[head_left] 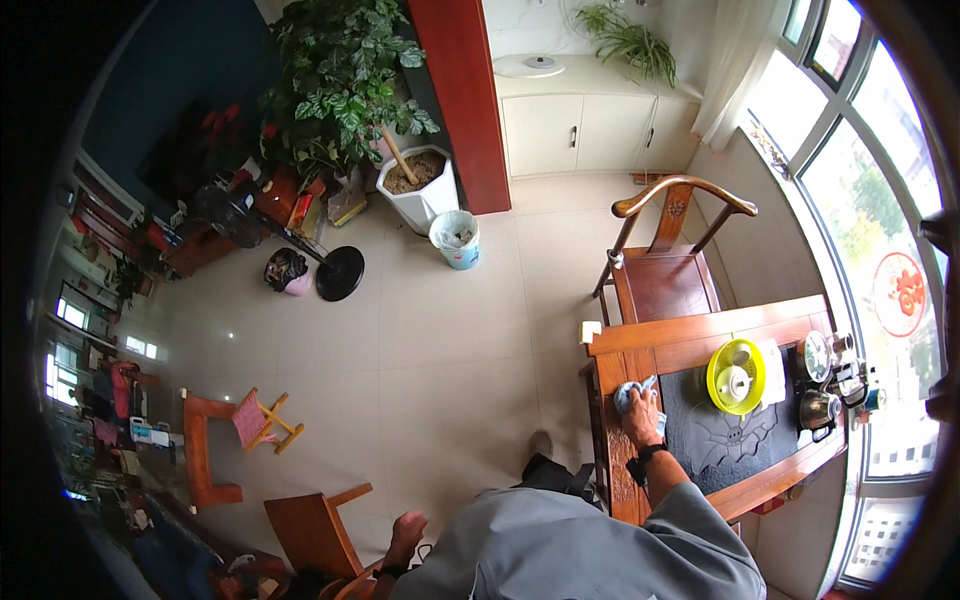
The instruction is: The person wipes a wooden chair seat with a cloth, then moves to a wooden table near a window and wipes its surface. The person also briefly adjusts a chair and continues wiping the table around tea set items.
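Note:
A light blue cloth [628, 396] is bunched under my right hand [642, 420], which presses it on the left end of a wooden tea table [750, 322]. Beside that hand, a dark stone tea tray [705, 442] with a carved relief is set in the tabletop. On the tray stands a yellow-green plastic basket [712, 375] holding a white teapot [733, 383] and a cup. My left hand [409, 527] hangs low at my side near a wooden chair, its fingers curled; whether anything is in it does not show.
Metal kettles [817, 409] stand at the table's window end. A wooden armchair [667, 281] is behind the table. On the floor are a blue bin [461, 255], a potted tree [420, 195], a black standing fan [340, 274], a folding stool [259, 420] and a wooden chair [311, 532].

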